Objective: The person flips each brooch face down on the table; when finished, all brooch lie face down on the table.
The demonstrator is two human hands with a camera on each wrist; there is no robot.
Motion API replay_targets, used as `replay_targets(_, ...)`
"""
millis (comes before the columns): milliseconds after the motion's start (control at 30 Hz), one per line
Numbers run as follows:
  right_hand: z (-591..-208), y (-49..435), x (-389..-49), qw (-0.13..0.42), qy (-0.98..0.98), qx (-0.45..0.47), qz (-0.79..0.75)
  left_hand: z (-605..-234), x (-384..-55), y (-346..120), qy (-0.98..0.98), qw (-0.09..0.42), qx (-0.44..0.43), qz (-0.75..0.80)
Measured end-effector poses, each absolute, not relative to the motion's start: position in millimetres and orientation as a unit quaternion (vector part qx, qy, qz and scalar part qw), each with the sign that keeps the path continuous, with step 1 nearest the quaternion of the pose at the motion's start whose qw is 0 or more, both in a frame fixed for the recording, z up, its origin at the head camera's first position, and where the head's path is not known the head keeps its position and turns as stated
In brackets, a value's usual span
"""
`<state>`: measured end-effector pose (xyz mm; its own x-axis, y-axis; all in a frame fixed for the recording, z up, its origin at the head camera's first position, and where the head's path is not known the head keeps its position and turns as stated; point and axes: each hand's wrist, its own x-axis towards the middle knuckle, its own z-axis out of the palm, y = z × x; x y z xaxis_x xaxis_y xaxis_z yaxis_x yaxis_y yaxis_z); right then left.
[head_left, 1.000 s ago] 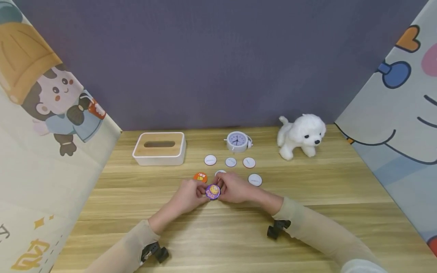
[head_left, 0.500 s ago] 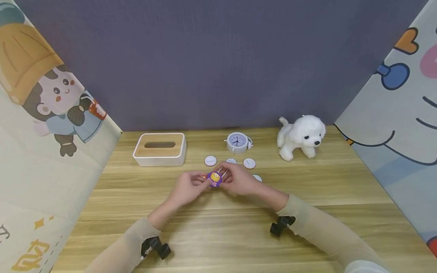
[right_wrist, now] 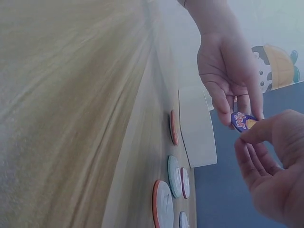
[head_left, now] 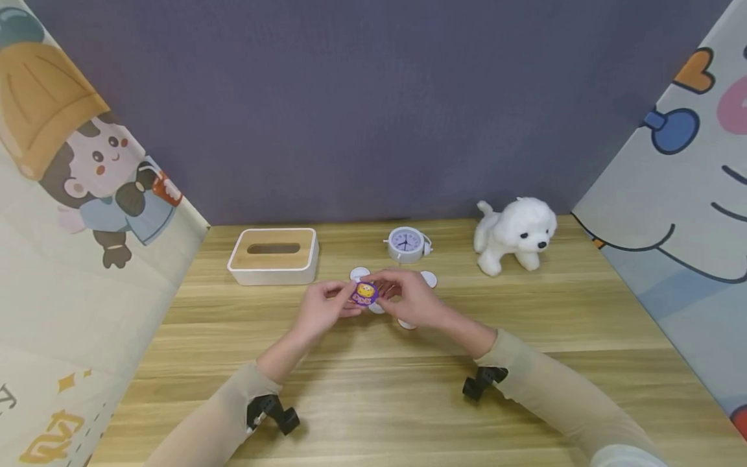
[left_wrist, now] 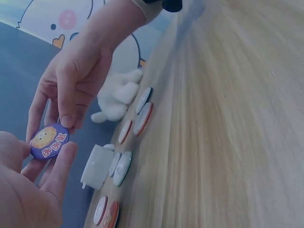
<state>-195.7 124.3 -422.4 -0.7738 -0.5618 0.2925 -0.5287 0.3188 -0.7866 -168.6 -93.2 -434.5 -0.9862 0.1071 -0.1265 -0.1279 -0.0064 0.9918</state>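
Both hands hold a round purple badge printed with a yellow cartoon figure and pink lettering. My left hand pinches its left edge between thumb and fingers, and my right hand pinches its right edge. In the left wrist view the badge is raised off the table, its printed face showing. Below lie several round discs with pale faces, among them a teal-rimmed disc and a red-rimmed disc. An orange disc lies by another pale one. From the head view, the hands partly cover these discs.
A white tissue box with a wooden lid stands at the back left. Behind the discs is a white alarm clock, and a white plush dog stands to its right. A dark panel closes off the wooden table's back.
The two hands have moved away from the body and up with the purple badge between them. They now cover more of the discs, including the orange one.
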Motion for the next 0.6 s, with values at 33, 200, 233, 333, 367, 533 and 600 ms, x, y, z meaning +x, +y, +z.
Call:
replay_targets(33, -421.8, 124.5, -195.4, 0.015, 0.811, -0.336, -0.479, -434.1, -168.8, -93.0, 0.697, 0.087, -0.008, 0.712)
replay_targets(200, -422.5, 125.5, -195.4, 0.006, 0.802, -0.330, -0.498, -430.6, -168.6, -91.4, 0.678, 0.103, -0.004, 0.728)
replay_targets(233, -423.0, 125.6, -195.8, 0.004, 0.801, -0.327, -0.501, -429.9, -168.4, -91.2, 0.672, 0.106, -0.003, 0.733)
replay_targets(333, -425.4, 126.6, -197.8, -0.001, 0.795, -0.320, -0.515, -427.8, -167.1, -90.6, 0.671, 0.112, 0.003, 0.733)
replay_targets(367, -425.9, 126.9, -198.5, -0.003, 0.794, -0.318, -0.518, -427.5, -166.5, -90.8, 0.677, 0.110, 0.006, 0.727)
replay_targets(533, -427.0, 129.3, -199.9, 0.004, 0.783, -0.307, -0.541, -427.4, -164.6, -93.6, 0.730, 0.079, 0.035, 0.678)
replay_targets(600, -426.3, 130.6, -199.6, 0.014, 0.776, -0.301, -0.554, -427.5, -163.9, -93.8, 0.749, 0.056, 0.045, 0.659)
